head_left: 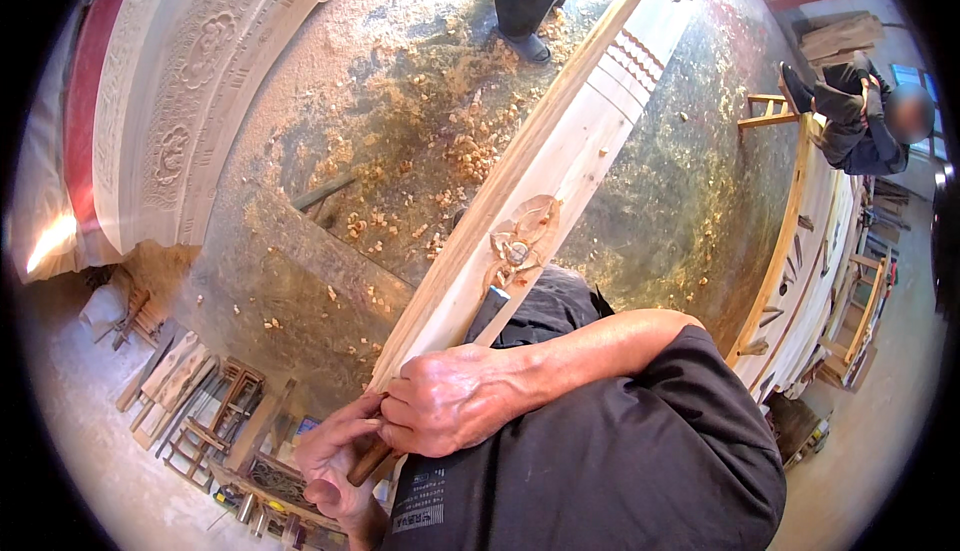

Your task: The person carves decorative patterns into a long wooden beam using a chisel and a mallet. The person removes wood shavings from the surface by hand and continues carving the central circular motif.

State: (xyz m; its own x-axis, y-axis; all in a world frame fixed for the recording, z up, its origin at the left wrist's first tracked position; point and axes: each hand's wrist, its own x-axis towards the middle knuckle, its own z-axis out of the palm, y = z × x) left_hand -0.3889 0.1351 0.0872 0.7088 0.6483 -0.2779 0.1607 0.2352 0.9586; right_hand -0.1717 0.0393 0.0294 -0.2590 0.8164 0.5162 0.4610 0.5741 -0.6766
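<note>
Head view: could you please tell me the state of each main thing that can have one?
Right hand: closed around the tool handle
Left hand: fingers bent beside the handle; grip unclear
Tool handle: held, partly hidden
Long board: partly carved, partly plain
Wood shavings: curled, scattered
Large panel: carved in relief
Person at right: seated

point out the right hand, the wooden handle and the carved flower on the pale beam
right hand point(440, 401): head view, on the back of the hand
wooden handle point(369, 463): head view, on its brown end below the right hand
carved flower point(516, 251): head view, on its centre
</note>
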